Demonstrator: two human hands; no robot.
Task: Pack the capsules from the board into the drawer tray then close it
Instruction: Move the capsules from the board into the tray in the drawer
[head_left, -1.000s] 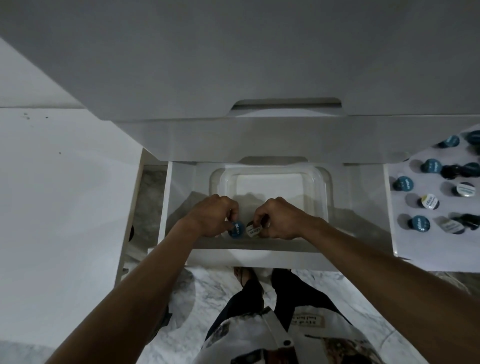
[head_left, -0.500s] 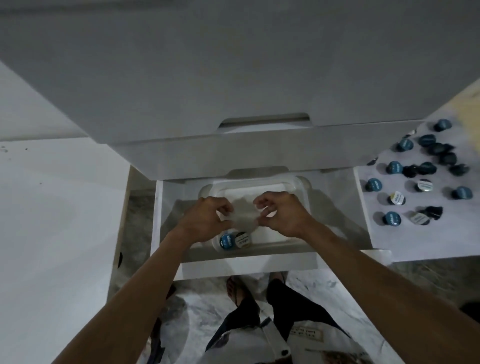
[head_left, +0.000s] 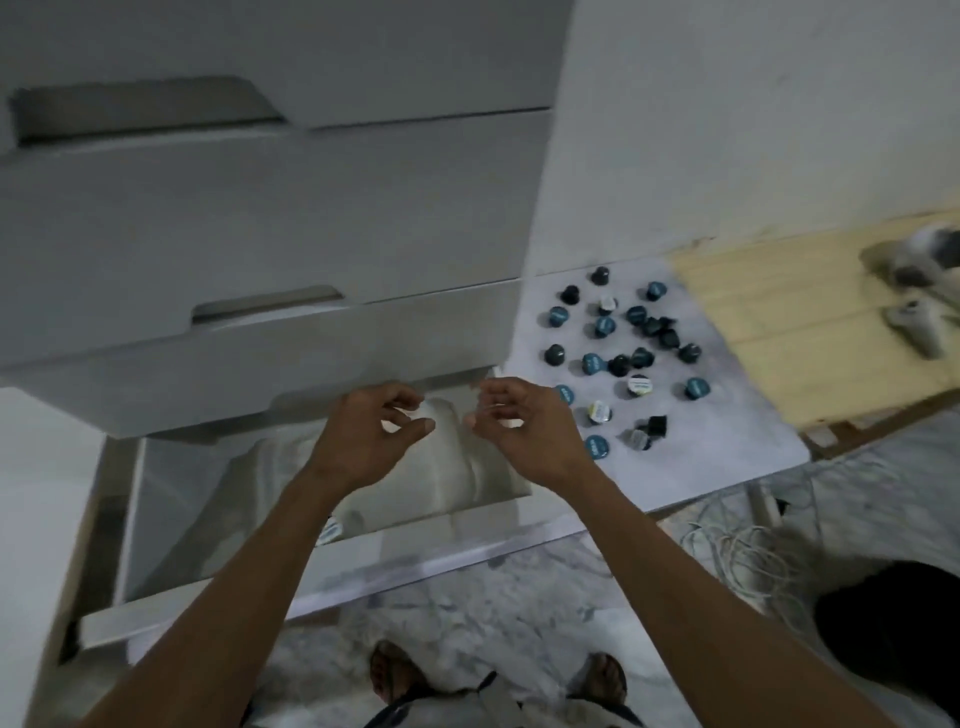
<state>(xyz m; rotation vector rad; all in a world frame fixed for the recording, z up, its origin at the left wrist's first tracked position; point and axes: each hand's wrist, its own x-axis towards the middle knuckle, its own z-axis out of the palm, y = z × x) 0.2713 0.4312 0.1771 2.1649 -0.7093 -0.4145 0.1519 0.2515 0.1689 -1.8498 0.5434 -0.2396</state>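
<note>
Both my empty, loosely curled hands, left hand and right hand, hover over the drawer tray; the capsules lie rightward on the board, nearest my right.

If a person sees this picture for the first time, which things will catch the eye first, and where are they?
Two bare hands, the left hand and the right hand, hang with loosely curled fingers and hold nothing, above the open drawer at the centre. To the right, many dark and blue capsules lie scattered on a white board. One capsule peeks out in the drawer beside the left forearm.
</note>
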